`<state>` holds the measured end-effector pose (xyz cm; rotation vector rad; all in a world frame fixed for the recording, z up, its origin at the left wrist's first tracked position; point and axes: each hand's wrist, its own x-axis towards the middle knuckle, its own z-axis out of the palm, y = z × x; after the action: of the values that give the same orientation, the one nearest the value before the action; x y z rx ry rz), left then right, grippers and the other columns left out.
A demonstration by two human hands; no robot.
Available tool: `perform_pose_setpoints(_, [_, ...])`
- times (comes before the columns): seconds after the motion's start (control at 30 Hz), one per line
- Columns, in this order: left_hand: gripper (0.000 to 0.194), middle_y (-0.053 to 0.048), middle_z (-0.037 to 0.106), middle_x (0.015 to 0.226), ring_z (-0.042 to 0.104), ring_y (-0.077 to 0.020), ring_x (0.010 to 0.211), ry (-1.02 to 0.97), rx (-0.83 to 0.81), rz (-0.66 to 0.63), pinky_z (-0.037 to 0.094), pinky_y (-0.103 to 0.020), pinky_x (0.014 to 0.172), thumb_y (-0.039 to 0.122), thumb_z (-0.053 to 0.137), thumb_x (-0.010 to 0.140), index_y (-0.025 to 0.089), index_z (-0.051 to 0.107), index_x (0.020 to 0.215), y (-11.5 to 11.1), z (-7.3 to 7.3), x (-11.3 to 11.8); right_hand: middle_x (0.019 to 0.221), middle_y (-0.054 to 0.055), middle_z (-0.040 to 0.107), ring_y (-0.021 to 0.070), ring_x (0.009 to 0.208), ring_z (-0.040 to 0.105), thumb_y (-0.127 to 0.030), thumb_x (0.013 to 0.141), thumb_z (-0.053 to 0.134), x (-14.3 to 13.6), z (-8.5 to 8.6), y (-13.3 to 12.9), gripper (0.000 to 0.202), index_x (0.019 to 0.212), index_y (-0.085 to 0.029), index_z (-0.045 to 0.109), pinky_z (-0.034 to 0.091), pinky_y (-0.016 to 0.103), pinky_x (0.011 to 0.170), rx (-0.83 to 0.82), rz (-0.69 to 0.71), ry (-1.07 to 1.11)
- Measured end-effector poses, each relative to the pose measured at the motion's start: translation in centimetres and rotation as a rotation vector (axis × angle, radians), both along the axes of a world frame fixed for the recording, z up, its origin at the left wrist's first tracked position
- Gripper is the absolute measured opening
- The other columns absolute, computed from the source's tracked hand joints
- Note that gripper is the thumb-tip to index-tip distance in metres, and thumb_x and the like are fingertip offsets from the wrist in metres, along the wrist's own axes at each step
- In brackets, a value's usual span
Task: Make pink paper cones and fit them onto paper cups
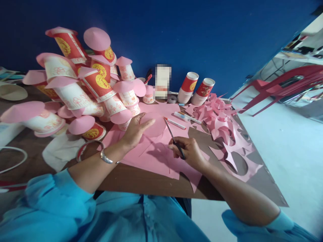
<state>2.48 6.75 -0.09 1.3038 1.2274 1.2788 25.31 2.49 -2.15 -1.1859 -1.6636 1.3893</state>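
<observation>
A round pink paper disc (155, 127) is pinched by its left side between the thumb and fingers of my left hand (136, 130). My right hand (188, 149) grips a pair of black-handled scissors (174, 137), whose fingers fill the handle loops. The blade tips point up and left, close to the disc's right edge; whether they touch it I cannot tell. Beneath both hands lie pink paper sheets (151, 161), overlapping on the brown table (121, 178). A red-and-white marker (176, 123) rests just past the blades.
At left stand piled paper cups (73, 95) with pink cone tops. Two stacks of cups (188, 87) stand by the blue wall, beside a roll of tape (172, 99). Cut pink scraps (219, 121) heap at right. A red plastic chair (275, 84) stands beyond.
</observation>
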Motion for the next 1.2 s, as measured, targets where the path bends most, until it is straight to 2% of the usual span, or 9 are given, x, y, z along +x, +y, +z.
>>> perform_pose_setpoints(0.3, [0.040, -0.005, 0.076, 0.085, 0.065, -0.0187, 0.076, -0.011, -0.089, -0.056, 0.056, -0.029, 0.070, 0.051, 0.086, 0.074, 0.016, 0.074, 0.091, -0.3, -0.1, -0.2, 0.053, -0.003, 0.060, 0.0124, 0.050, 0.054, -0.074, 0.078, 0.081, 0.0, -0.4, 0.2, 0.057, 0.084, -0.019, 0.070, 0.047, 0.025, 0.054, -0.032, -0.012, 0.041])
perform_pose_setpoints(0.5, [0.038, -0.006, 0.079, 0.089, 0.068, -0.0194, 0.077, -0.042, -0.096, -0.070, 0.057, -0.029, 0.070, 0.049, 0.085, 0.075, 0.017, 0.075, 0.093, -0.2, -0.1, -0.2, 0.053, -0.002, 0.059, 0.0117, 0.050, 0.052, -0.076, 0.082, 0.076, 0.1, 0.2, 0.1, 0.058, 0.077, -0.019, 0.068, 0.045, 0.024, 0.054, 0.013, 0.008, -0.007])
perform_pose_setpoints(0.77, [0.036, -0.005, 0.077, 0.089, 0.068, -0.0199, 0.082, -0.002, -0.021, -0.058, 0.056, -0.030, 0.076, 0.048, 0.084, 0.074, 0.017, 0.074, 0.090, -0.1, 0.1, -0.2, 0.052, -0.002, 0.058, 0.0113, 0.049, 0.051, -0.077, 0.082, 0.076, 0.0, 0.5, 0.0, 0.059, 0.075, -0.019, 0.067, 0.042, 0.024, 0.053, 0.008, 0.010, -0.006])
perform_pose_setpoints(0.97, [0.037, -0.006, 0.076, 0.090, 0.068, -0.0218, 0.082, 0.032, -0.015, -0.047, 0.058, -0.032, 0.073, 0.049, 0.083, 0.073, 0.017, 0.073, 0.090, -0.1, 0.2, -0.3, 0.052, -0.003, 0.058, 0.0110, 0.049, 0.051, -0.076, 0.082, 0.076, 0.0, 0.5, 0.1, 0.058, 0.074, -0.019, 0.066, 0.043, 0.024, 0.053, 0.011, 0.002, -0.001])
perform_pose_setpoints(1.1, [0.029, -0.008, 0.076, 0.092, 0.069, -0.0240, 0.087, 0.042, 0.041, -0.047, 0.061, -0.036, 0.079, 0.048, 0.078, 0.075, 0.020, 0.073, 0.082, -0.2, 0.7, -0.2, 0.052, -0.003, 0.058, 0.0112, 0.049, 0.050, -0.074, 0.082, 0.077, 0.0, -0.1, 0.3, 0.056, 0.076, -0.019, 0.066, 0.043, 0.025, 0.053, 0.010, -0.043, 0.016])
perform_pose_setpoints(1.2, [0.024, -0.009, 0.075, 0.092, 0.070, -0.0256, 0.088, 0.060, 0.061, -0.039, 0.061, -0.039, 0.081, 0.046, 0.074, 0.078, 0.022, 0.072, 0.080, -0.3, 0.8, -0.2, 0.053, -0.002, 0.060, 0.0123, 0.050, 0.052, -0.074, 0.082, 0.077, 0.2, -0.8, 0.5, 0.056, 0.085, -0.019, 0.068, 0.043, 0.026, 0.053, 0.009, -0.080, 0.007])
